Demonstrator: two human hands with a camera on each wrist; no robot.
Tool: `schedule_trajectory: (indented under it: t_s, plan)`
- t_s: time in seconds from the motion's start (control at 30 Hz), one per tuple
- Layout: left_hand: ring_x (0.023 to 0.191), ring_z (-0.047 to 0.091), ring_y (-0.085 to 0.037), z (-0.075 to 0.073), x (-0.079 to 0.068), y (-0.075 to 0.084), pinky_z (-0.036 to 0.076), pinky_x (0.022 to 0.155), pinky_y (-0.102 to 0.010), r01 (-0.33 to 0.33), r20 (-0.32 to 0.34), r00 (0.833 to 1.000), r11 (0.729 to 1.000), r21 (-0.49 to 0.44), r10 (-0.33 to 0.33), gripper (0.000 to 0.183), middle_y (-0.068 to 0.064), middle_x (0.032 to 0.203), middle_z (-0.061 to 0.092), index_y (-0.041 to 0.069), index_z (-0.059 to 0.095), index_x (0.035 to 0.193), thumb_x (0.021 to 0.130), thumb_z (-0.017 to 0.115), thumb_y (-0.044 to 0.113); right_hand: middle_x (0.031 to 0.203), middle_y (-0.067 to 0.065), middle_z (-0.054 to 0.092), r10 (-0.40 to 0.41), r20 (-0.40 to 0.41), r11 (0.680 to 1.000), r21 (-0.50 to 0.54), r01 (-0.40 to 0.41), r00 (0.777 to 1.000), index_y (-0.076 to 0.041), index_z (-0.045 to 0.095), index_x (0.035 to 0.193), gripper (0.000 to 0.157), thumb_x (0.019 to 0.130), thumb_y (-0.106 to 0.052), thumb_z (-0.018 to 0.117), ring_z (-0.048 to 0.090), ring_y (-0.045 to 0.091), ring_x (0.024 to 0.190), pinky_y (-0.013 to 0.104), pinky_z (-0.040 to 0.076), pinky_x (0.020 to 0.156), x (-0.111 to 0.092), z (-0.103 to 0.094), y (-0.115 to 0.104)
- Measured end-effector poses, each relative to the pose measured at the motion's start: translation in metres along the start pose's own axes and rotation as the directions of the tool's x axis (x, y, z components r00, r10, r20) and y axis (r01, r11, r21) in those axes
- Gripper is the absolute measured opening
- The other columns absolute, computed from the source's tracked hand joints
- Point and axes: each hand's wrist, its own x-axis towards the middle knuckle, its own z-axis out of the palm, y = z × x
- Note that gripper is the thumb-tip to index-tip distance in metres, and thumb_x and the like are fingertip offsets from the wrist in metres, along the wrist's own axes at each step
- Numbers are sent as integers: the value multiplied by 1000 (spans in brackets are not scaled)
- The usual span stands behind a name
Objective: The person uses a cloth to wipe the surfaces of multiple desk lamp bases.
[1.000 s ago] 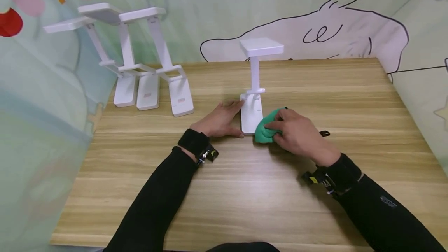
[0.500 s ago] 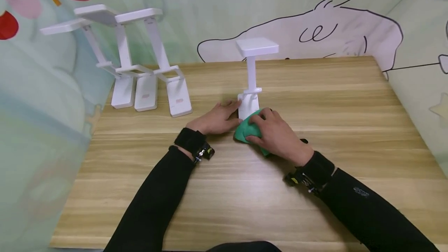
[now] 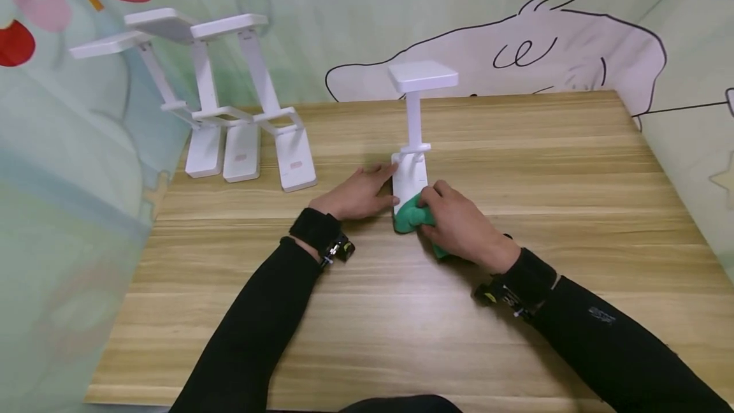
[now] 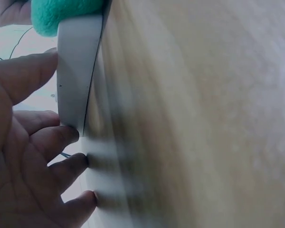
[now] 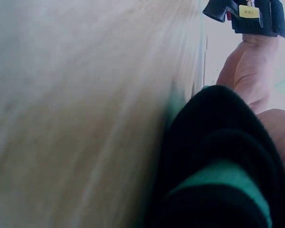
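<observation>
Lamp (image 3: 413, 118), base (image 3: 410, 178) partly covered, green cloth (image 3: 410, 217)

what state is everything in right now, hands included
Lamp: unfolded, upright; cannot tell if lit
Three left lamps: unfolded, upright; cannot tell if lit
Cloth: bunched, over the lamp's near end
Left hand: touching the lamp's base
Right hand: gripping the cloth
</observation>
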Motion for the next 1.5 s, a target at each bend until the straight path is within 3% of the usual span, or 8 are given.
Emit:
schedule_trajectory:
  t_s: [0.37, 0.5, 0.6, 0.7, 0.83, 1.1, 1.33, 1.5]
  plan:
    - [144, 19, -27, 1, 2, 3, 9, 119, -50, 24, 24, 999, 1000, -19, -24, 74, -16, 156, 28, 12, 16, 155, 98, 52, 43, 98, 14, 51, 144, 3, 989, -31, -144, 990, -5, 55, 108, 31, 83, -14, 70, 54, 26, 77, 44, 52, 67, -15, -26, 30]
    - [144, 19, -27, 2, 3, 3, 10, 119, -51, 17, 18, 1000, 1000, -13, -16, 74, -15, 156, 29, 12, 16, 155, 98, 51, 44, 102, 16, 52, 196, -26, 980, -25, -197, 980, -6, 56, 111, 33, 83, -17, 71, 55, 28, 78, 48, 51, 69, -15, -41, 28]
    - [144, 21, -27, 3, 3, 2, 12, 118, -52, -1, -1, 1000, 1000, -1, 1, 73, -17, 155, 30, 12, 17, 155, 98, 51, 42, 104, 15, 53, 145, -29, 989, 10, -145, 989, -8, 58, 113, 38, 83, -25, 75, 55, 28, 82, 48, 52, 71, -9, -40, 14]
    - [143, 23, -28, 3, 2, 1, 14, 118, -52, -9, -11, 1000, 1000, 15, 10, 70, -19, 154, 31, 11, 17, 155, 99, 50, 40, 105, 14, 54, -7, -23, 1000, -21, 7, 1000, -8, 60, 114, 42, 83, -31, 76, 56, 25, 86, 45, 53, 73, 0, -25, 1]
    - [143, 23, -30, 1, 1, 2, 15, 117, -54, -11, -8, 1000, 1000, 14, 11, 69, -20, 154, 32, 10, 18, 154, 99, 50, 37, 104, 14, 54, -124, -47, 990, -79, 120, 991, -8, 60, 114, 42, 83, -31, 76, 55, 23, 86, 41, 53, 73, 6, -9, -3]
    - [145, 18, -27, 0, 0, 1, 10, 119, -51, 36, 16, 999, 999, -21, -35, 73, -16, 155, 32, 14, 16, 155, 98, 51, 41, 104, 9, 52, -48, -1, 999, 20, 48, 999, -14, 61, 114, 37, 83, -28, 75, 54, 21, 84, 42, 52, 73, 0, -9, 14]
    - [145, 16, -27, 1, -1, 1, 8, 119, -51, 37, 18, 999, 999, -30, -36, 73, -17, 156, 28, 14, 15, 155, 98, 51, 43, 102, 12, 53, -36, -14, 999, -37, 36, 999, -11, 64, 114, 38, 79, -14, 77, 55, 23, 84, 42, 53, 73, -5, -18, 28]
    - [145, 18, -27, 1, -1, 1, 9, 119, -50, 32, 13, 999, 999, -32, -31, 74, -16, 157, 26, 13, 16, 155, 98, 51, 43, 103, 17, 55, 83, -86, 993, -75, -89, 993, -7, 63, 116, 38, 79, -7, 73, 56, 28, 85, 47, 52, 73, -11, -32, 45]
